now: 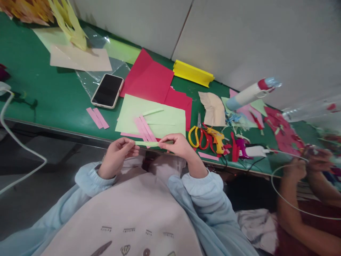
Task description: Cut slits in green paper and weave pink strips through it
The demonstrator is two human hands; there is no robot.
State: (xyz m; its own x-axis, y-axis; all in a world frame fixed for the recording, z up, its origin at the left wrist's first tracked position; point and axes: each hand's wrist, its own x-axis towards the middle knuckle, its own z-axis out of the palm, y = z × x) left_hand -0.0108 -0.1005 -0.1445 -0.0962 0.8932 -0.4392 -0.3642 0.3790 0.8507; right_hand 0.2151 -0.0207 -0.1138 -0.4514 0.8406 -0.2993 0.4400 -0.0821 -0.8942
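A narrow light green paper strip (146, 144) is stretched level between my two hands at the table's front edge. My left hand (121, 151) pinches its left end between thumb and fingers. The right end is pinched by my right hand (177, 145). Just beyond the strip, pink paper strips (145, 128) lie on a light green sheet (128, 113), with a thin green strip (153, 112) above them. Right of my right hand are scissors (198, 133) with yellow and red handles and a yellow glue gun (217, 138).
On the green table (26, 96) lie a phone (108, 90), red sheets (147, 78), two pink strips (97, 118) and a yellow folded piece (193, 73). A white and blue bottle (250, 94) stands at the back right. Another person's hands (306, 163) work at far right, beside a white cable (274, 181).
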